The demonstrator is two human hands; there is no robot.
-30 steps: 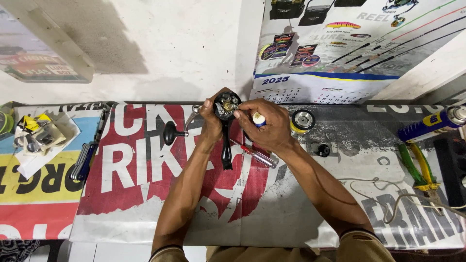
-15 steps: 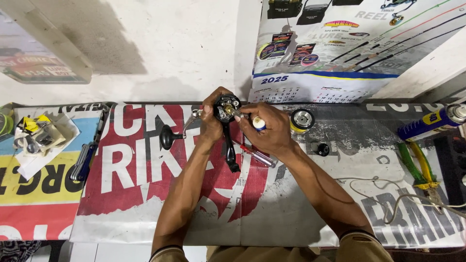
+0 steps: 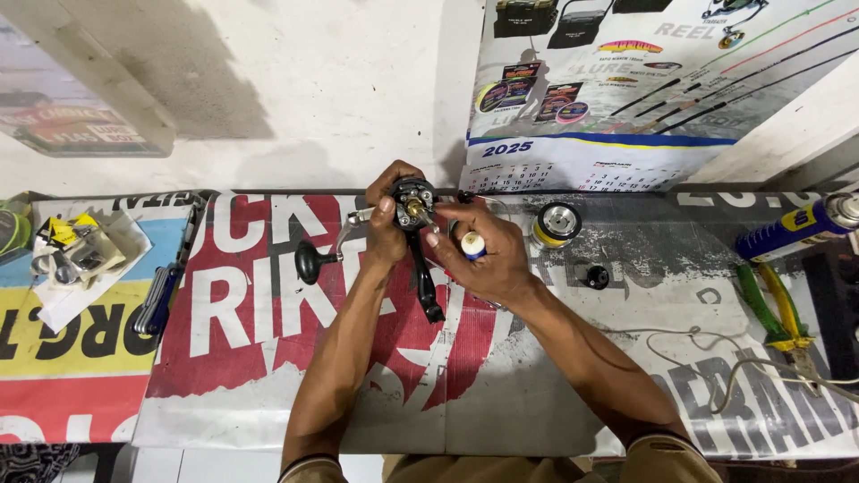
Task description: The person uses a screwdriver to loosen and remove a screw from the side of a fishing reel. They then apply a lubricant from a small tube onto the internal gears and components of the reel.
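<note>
1. Clear plastic shows at the far left edge, well to the left of the left hand: a bag or tray [image 3: 76, 255] on a white sheet, with small yellow and grey parts heaped inside; what they are cannot be told.
2. Nearer the left hand, still well apart from it, a blue-handled tool [image 3: 159, 298] lies on the printed banner [image 3: 233, 349] covering the bench.
3. Just left of the left hand, a black knob [image 3: 309, 262] on a silvery crank arm juts out from the reel.
4. The left hand [image 3: 386, 224] is clamped on the fishing reel body [image 3: 413, 199], fingers curled over its top and thumb pressed on its near side. The reel is held above the banner, between the two hands, its black stem hanging down toward the person.
5. The right hand [image 3: 483, 255] meets the reel from the right, its fingertips at the brass centre. Its fingers are also closed on a small white bottle [image 3: 472, 246] with a blue band; its contents are not visible.
6. Just right of the right hand, a round spool [image 3: 555, 224] stands on the banner, and a small black cap [image 3: 597, 276] lies beyond it.
7. Well to the right, a blue and yellow spray can [image 3: 796, 228] lies on its side, with green-handled pliers [image 3: 774, 309] below it and a pale cord [image 3: 716, 358] trailing nearby.
</note>
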